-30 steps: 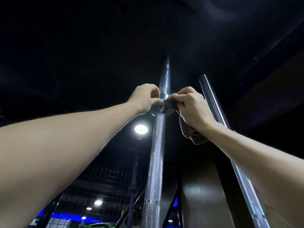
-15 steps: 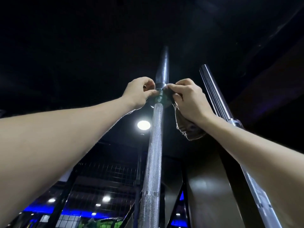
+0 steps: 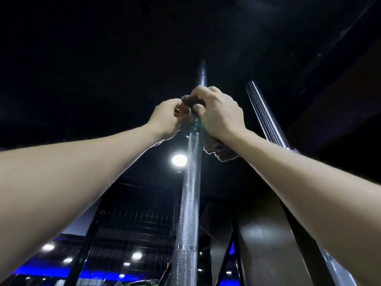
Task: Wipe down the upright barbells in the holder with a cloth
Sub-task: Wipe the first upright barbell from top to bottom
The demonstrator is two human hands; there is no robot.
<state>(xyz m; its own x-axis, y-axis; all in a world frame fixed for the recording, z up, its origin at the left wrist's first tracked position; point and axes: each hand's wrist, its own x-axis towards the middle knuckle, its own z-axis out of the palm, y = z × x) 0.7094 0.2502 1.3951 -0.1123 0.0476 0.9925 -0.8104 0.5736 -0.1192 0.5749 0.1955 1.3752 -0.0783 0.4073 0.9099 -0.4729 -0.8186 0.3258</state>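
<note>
A tall silver knurled steel barbell (image 3: 188,203) stands upright in the centre, its thin upper end rising past both hands. A second smooth chrome barbell (image 3: 266,118) leans just to its right, apart from it. The right hand (image 3: 219,113) grasps a dark brown crumpled cloth (image 3: 221,150) wrapped round the central bar at its collar, a loose fold hanging under the wrist. The left hand (image 3: 168,118), fingers curled, pinches the cloth's other edge beside the bar. A round white ceiling lamp (image 3: 179,160) glows behind.
</note>
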